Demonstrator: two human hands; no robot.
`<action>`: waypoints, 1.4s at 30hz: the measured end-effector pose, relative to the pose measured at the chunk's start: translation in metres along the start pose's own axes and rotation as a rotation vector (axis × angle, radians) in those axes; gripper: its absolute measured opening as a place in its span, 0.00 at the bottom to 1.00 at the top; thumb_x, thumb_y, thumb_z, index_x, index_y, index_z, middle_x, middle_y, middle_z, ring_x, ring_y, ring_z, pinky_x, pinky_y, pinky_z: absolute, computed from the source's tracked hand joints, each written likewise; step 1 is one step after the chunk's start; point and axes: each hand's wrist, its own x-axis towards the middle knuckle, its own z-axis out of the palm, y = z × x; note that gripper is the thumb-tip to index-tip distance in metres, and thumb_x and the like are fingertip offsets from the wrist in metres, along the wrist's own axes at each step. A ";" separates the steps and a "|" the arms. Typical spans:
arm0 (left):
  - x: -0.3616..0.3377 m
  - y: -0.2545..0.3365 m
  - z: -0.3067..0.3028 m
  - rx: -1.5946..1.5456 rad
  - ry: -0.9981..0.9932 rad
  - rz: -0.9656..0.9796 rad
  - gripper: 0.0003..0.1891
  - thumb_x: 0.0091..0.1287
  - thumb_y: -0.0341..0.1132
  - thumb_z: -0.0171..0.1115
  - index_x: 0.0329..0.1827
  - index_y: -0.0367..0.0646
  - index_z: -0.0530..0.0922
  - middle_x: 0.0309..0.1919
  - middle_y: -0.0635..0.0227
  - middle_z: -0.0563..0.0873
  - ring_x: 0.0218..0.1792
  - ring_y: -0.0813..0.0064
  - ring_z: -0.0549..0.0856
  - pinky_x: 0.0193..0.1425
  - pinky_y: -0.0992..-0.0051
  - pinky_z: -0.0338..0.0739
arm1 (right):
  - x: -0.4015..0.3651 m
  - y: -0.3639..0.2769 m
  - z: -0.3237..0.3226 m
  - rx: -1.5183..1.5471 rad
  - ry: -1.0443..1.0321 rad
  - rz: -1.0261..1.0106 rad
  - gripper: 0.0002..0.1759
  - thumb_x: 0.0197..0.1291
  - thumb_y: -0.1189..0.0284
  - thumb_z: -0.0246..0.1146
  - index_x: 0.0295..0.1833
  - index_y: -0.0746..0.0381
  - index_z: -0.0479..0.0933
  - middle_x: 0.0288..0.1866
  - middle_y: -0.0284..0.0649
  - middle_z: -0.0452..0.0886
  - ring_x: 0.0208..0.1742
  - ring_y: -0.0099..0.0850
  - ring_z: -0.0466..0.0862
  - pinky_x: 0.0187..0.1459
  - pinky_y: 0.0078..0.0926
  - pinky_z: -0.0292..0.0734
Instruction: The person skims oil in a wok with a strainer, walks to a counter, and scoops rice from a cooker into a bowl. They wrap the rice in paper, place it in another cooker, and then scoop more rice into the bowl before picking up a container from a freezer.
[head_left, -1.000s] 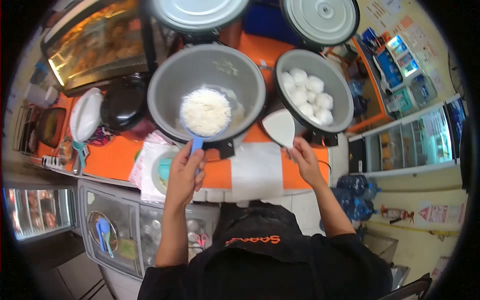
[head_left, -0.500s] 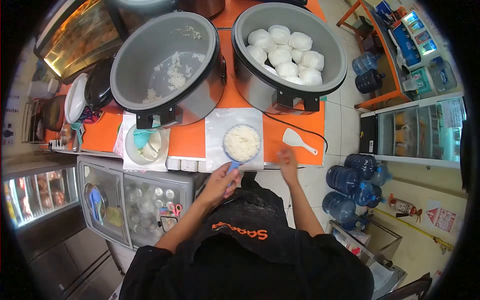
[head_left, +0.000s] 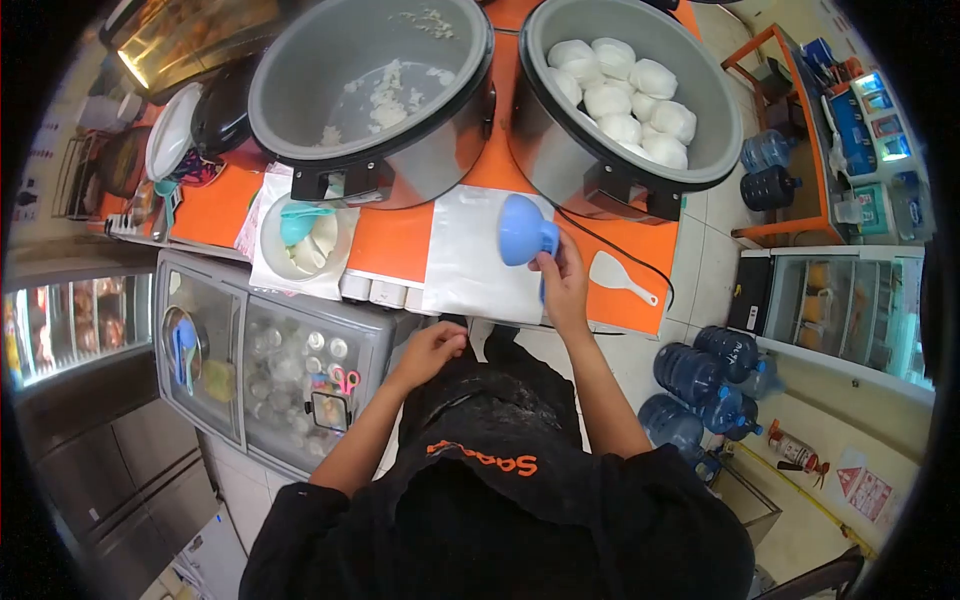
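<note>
My right hand [head_left: 563, 286] grips a blue rice scoop [head_left: 522, 226] by its handle. The scoop is turned over, with its rounded underside facing up, above a sheet of white wrapping paper [head_left: 468, 262] on the orange counter. The rice that was in the scoop is hidden beneath it. In front of the dark apron, below the counter edge, my left hand [head_left: 432, 352] is closed, its fingers curled and nothing showing in them. A white rice paddle [head_left: 618, 276] lies on the counter just right of my right hand.
Behind the paper stand two large cookers: the left pot [head_left: 275, 100] has leftover rice, the right pot [head_left: 712, 120] several white wrapped bundles [head_left: 607, 102]. A white bowl [head_left: 272, 252] with a turquoise scoop sits left. Water jugs [head_left: 688, 370] stand on the floor; a power cord [head_left: 630, 245] crosses the counter.
The scoop passed from my left hand to my right and turned upside down over the paper. My left hand let go and moved down. The view has shifted slightly.
</note>
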 end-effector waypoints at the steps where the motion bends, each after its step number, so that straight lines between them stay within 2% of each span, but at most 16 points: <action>1: -0.005 -0.008 -0.008 0.055 0.023 -0.006 0.14 0.76 0.38 0.62 0.56 0.37 0.83 0.40 0.64 0.89 0.40 0.75 0.89 0.47 0.74 0.83 | 0.005 0.006 0.006 -0.259 -0.010 -0.084 0.24 0.72 0.75 0.61 0.70 0.67 0.70 0.54 0.48 0.82 0.51 0.42 0.83 0.55 0.36 0.80; 3: -0.005 -0.020 -0.021 0.160 0.071 -0.011 0.11 0.73 0.34 0.65 0.53 0.37 0.84 0.41 0.62 0.90 0.39 0.75 0.89 0.46 0.74 0.83 | 0.010 0.027 0.022 -0.702 -0.047 -0.195 0.25 0.69 0.73 0.62 0.69 0.65 0.72 0.47 0.55 0.80 0.46 0.52 0.83 0.49 0.44 0.80; 6: 0.013 -0.035 -0.031 0.218 0.154 0.128 0.09 0.71 0.31 0.66 0.49 0.37 0.86 0.40 0.57 0.89 0.39 0.70 0.89 0.46 0.71 0.82 | 0.002 0.112 0.028 -1.059 -0.238 -0.088 0.26 0.69 0.70 0.62 0.70 0.64 0.72 0.47 0.54 0.81 0.45 0.56 0.83 0.48 0.49 0.80; 9: 0.043 -0.019 -0.041 0.401 0.219 0.306 0.09 0.65 0.30 0.70 0.46 0.40 0.87 0.41 0.57 0.89 0.43 0.61 0.88 0.52 0.66 0.81 | 0.001 0.111 0.029 -1.019 -0.252 -0.099 0.27 0.67 0.72 0.63 0.71 0.65 0.71 0.44 0.55 0.80 0.43 0.56 0.82 0.45 0.50 0.78; 13: 0.104 -0.014 -0.060 0.564 0.104 0.567 0.18 0.49 0.34 0.79 0.45 0.45 0.87 0.47 0.65 0.86 0.55 0.58 0.82 0.62 0.62 0.75 | 0.003 0.088 0.021 -0.930 -0.248 -0.206 0.26 0.69 0.74 0.62 0.71 0.66 0.71 0.49 0.57 0.81 0.47 0.55 0.83 0.50 0.47 0.79; 16: 0.132 -0.027 -0.068 0.616 -0.027 0.742 0.22 0.46 0.36 0.80 0.46 0.47 0.87 0.50 0.68 0.86 0.58 0.59 0.80 0.64 0.61 0.74 | -0.009 0.051 0.003 -0.755 -0.034 -0.137 0.25 0.70 0.74 0.61 0.70 0.67 0.71 0.55 0.59 0.81 0.53 0.52 0.84 0.56 0.42 0.78; 17: 0.135 -0.030 -0.070 0.638 -0.035 0.742 0.23 0.44 0.38 0.81 0.46 0.49 0.87 0.51 0.69 0.85 0.60 0.61 0.78 0.66 0.60 0.71 | -0.015 0.063 -0.016 -0.728 0.131 -0.222 0.23 0.71 0.72 0.61 0.68 0.69 0.70 0.55 0.56 0.83 0.53 0.44 0.86 0.56 0.37 0.80; 19: 0.138 -0.032 -0.072 0.639 -0.067 0.724 0.23 0.43 0.39 0.81 0.45 0.49 0.87 0.51 0.70 0.84 0.60 0.61 0.78 0.66 0.60 0.71 | -0.031 0.063 -0.062 -0.573 0.365 0.041 0.25 0.72 0.68 0.63 0.68 0.68 0.69 0.48 0.48 0.85 0.46 0.35 0.87 0.48 0.34 0.82; 21: 0.141 -0.029 -0.072 0.639 -0.071 0.723 0.19 0.46 0.42 0.80 0.41 0.49 0.87 0.49 0.70 0.85 0.59 0.61 0.79 0.65 0.61 0.72 | -0.033 0.091 -0.118 -0.454 0.655 0.266 0.24 0.71 0.68 0.65 0.66 0.67 0.68 0.34 0.37 0.82 0.30 0.25 0.81 0.33 0.23 0.78; 27: 0.150 -0.021 -0.072 0.681 -0.075 0.777 0.11 0.60 0.42 0.73 0.36 0.44 0.88 0.39 0.65 0.89 0.49 0.59 0.84 0.55 0.62 0.78 | 0.044 0.108 -0.180 0.145 0.682 0.407 0.32 0.69 0.61 0.68 0.70 0.68 0.67 0.46 0.41 0.82 0.44 0.28 0.81 0.45 0.33 0.79; 30: 0.156 -0.018 -0.071 0.678 -0.026 0.725 0.10 0.67 0.39 0.68 0.39 0.41 0.87 0.40 0.59 0.89 0.46 0.54 0.86 0.52 0.60 0.79 | 0.035 0.131 -0.168 -0.618 0.821 0.075 0.35 0.66 0.58 0.71 0.70 0.67 0.69 0.48 0.42 0.80 0.48 0.34 0.80 0.51 0.35 0.76; 31: 0.154 -0.016 -0.070 0.670 -0.020 0.694 0.10 0.68 0.38 0.66 0.40 0.40 0.87 0.40 0.58 0.89 0.46 0.53 0.86 0.53 0.59 0.79 | 0.015 0.108 -0.143 -0.867 0.796 -0.114 0.38 0.61 0.59 0.74 0.71 0.66 0.69 0.55 0.46 0.79 0.52 0.42 0.78 0.55 0.34 0.74; 33: 0.150 -0.006 -0.068 0.652 -0.005 0.638 0.10 0.71 0.37 0.63 0.41 0.39 0.86 0.41 0.56 0.89 0.45 0.51 0.86 0.53 0.58 0.79 | -0.012 0.094 -0.098 -0.806 0.310 -0.149 0.39 0.57 0.62 0.75 0.71 0.63 0.71 0.63 0.49 0.75 0.57 0.45 0.77 0.60 0.40 0.71; 35: 0.148 -0.002 -0.066 0.654 -0.002 0.641 0.10 0.72 0.36 0.62 0.42 0.38 0.86 0.41 0.55 0.88 0.45 0.51 0.86 0.53 0.58 0.79 | -0.023 0.039 -0.037 -1.056 -0.131 -0.187 0.37 0.52 0.62 0.77 0.67 0.61 0.75 0.66 0.51 0.76 0.68 0.47 0.74 0.69 0.48 0.63; 38: 0.143 0.004 -0.065 0.700 -0.030 0.626 0.11 0.70 0.39 0.64 0.45 0.39 0.85 0.43 0.55 0.88 0.46 0.50 0.86 0.54 0.58 0.79 | -0.026 0.061 -0.009 -1.089 -0.104 -0.294 0.24 0.54 0.63 0.74 0.56 0.57 0.82 0.55 0.44 0.83 0.65 0.41 0.77 0.70 0.53 0.59; 42: 0.114 0.027 -0.056 0.841 -0.072 0.715 0.18 0.66 0.43 0.69 0.50 0.41 0.81 0.51 0.56 0.86 0.51 0.50 0.85 0.58 0.57 0.78 | -0.023 0.101 -0.030 -1.105 -0.234 -0.305 0.09 0.57 0.69 0.66 0.44 0.56 0.85 0.42 0.36 0.82 0.56 0.38 0.78 0.66 0.50 0.63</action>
